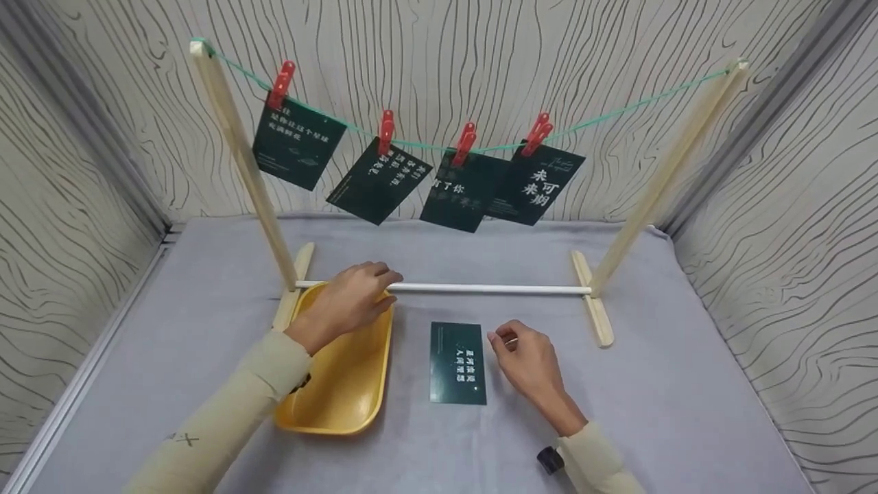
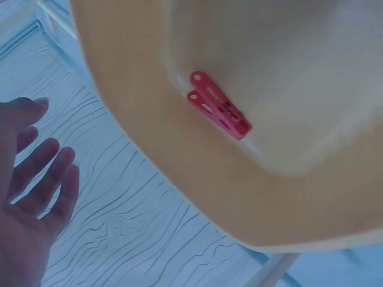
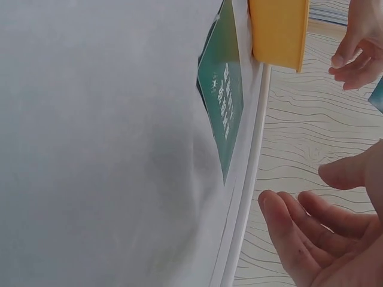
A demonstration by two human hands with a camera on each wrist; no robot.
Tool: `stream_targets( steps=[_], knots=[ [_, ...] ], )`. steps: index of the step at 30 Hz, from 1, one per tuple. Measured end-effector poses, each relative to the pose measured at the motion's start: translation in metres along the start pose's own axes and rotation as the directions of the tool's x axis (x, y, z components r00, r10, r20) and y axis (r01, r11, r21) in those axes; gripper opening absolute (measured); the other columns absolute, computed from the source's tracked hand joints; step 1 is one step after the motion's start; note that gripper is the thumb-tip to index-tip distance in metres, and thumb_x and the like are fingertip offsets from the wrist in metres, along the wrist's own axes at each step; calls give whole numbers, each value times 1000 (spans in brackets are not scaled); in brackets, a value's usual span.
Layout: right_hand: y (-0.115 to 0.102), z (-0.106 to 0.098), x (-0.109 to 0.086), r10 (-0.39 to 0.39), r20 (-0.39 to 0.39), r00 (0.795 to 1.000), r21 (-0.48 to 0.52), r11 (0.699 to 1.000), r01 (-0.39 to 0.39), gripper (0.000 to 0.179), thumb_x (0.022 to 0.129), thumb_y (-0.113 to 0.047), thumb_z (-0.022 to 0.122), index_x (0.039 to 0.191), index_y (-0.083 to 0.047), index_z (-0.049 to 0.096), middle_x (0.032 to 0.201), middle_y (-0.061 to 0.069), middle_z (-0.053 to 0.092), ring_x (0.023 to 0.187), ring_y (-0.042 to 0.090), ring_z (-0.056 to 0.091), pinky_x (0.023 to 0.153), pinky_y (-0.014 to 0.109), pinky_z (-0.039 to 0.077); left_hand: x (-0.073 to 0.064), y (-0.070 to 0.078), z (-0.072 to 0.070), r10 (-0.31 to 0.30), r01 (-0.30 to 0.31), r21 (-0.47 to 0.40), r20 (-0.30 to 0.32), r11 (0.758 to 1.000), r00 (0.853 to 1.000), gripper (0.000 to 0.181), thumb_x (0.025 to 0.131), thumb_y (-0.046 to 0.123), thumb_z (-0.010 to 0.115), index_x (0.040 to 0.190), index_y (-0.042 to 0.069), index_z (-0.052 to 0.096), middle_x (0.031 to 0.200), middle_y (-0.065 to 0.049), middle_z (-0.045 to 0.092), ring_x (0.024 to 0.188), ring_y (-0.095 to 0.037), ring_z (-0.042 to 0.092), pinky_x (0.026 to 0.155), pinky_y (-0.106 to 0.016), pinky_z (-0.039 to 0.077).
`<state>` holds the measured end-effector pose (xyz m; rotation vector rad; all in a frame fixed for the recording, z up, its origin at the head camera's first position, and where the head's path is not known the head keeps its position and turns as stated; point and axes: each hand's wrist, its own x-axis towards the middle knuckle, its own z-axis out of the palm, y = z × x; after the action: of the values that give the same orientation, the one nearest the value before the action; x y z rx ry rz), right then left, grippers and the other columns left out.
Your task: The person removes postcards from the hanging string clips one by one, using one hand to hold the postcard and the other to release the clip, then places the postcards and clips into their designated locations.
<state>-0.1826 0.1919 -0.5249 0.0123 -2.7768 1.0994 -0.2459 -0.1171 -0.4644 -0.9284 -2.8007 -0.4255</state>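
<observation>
A dark green card [image 1: 457, 363] with white Chinese writing lay on the cloth-covered surface [image 1: 480, 453], just right of a yellow plastic basin [image 1: 336, 391]. Behind them stood a wooden frame, its two posts [image 1: 230, 144] joined low down by a white rod [image 1: 480, 289] and, at the top, by a drooping green string [image 1: 638, 110]. Four similar cards [image 1: 298, 140] hung from the string, each held by a red clothespin [image 1: 387, 130]; the two rightmost overlapped in this view. The person's left hand [image 1: 350, 295] hovered over the far end of the basin, fingers loosely bent and holding nothing. The left wrist view showed one more clothespin [image 2: 220, 106] inside the basin against its wall, apart from that hand. The right hand [image 1: 531, 360] hung just beside the loose card's right edge, not touching it, its fingers softly curved, thumb apart from them, also holding nothing. The step in hand seemed to be collecting the fifth card and its clothespin for hanging. The next move probably called for the left fingers to dip into the basin and pinch the clothespin by its handles, while the right ones lifted the card by an edge.
</observation>
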Motion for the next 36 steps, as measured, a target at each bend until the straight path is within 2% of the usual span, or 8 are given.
stream_targets(
  steps=[7, 14, 17, 23, 29, 36],
  knots=[
    [-2, -5, 4, -6, -10, 1000, 4, 1000, 6, 12, 97, -20, 75, 100, -8, 76, 93, 8, 79, 85, 20, 76, 74, 38, 63, 5, 7, -5, 2, -2, -7, -13, 1000, 1000, 31, 96, 19, 78, 125, 12, 74, 119, -10, 76, 106, -27, 71, 100, -44, 62],
    [-8, -10, 10, -29, -37, 999, 23, 999, 29, 11, 97, -20, 75, 99, -9, 76, 93, 9, 80, 82, 21, 76, 71, 38, 62, 10, 10, -12, 32, -32, 11, -46, 999, 998, 30, 96, 15, 76, 125, 9, 74, 119, -12, 77, 106, -29, 73, 100, -45, 62],
    [-9, -11, 12, -9, -43, 999, 37, 999, 11, 11, 97, -19, 74, 99, -9, 76, 94, 9, 79, 84, 21, 76, 72, 37, 62, 11, 11, -15, 25, -24, 3, -58, 1000, 998, 29, 97, 16, 75, 125, 8, 74, 120, -12, 77, 105, -29, 73, 97, -44, 63],
    [-14, -15, 19, 4, -62, 998, 91, 996, 1, 15, 98, -18, 73, 105, -4, 75, 98, 12, 79, 92, 25, 76, 85, 44, 63, 12, 17, -18, -3, -3, -53, -113, 999, 994, 30, 98, 15, 75, 126, 7, 73, 120, -14, 75, 106, -30, 74, 95, -42, 64],
    [-21, -22, 26, 9, -75, 997, 143, 990, 2, 24, 100, -18, 71, 115, 0, 72, 106, 16, 78, 100, 30, 77, 93, 49, 61, 17, 24, -18, 45, -49, -16, -191, 999, 981, 27, 97, 15, 76, 123, 7, 74, 116, -12, 77, 103, -28, 75, 91, -40, 65],
    [-20, -27, 33, 24, -114, 993, 177, 984, -4, 25, 99, -16, 71, 118, 1, 70, 111, 19, 77, 103, 32, 77, 96, 49, 61, 22, 30, -21, 113, -107, 36, -262, 994, 959, 23, 96, 16, 77, 118, 8, 76, 111, -9, 78, 97, -25, 76, 85, -39, 66]
  ],
)
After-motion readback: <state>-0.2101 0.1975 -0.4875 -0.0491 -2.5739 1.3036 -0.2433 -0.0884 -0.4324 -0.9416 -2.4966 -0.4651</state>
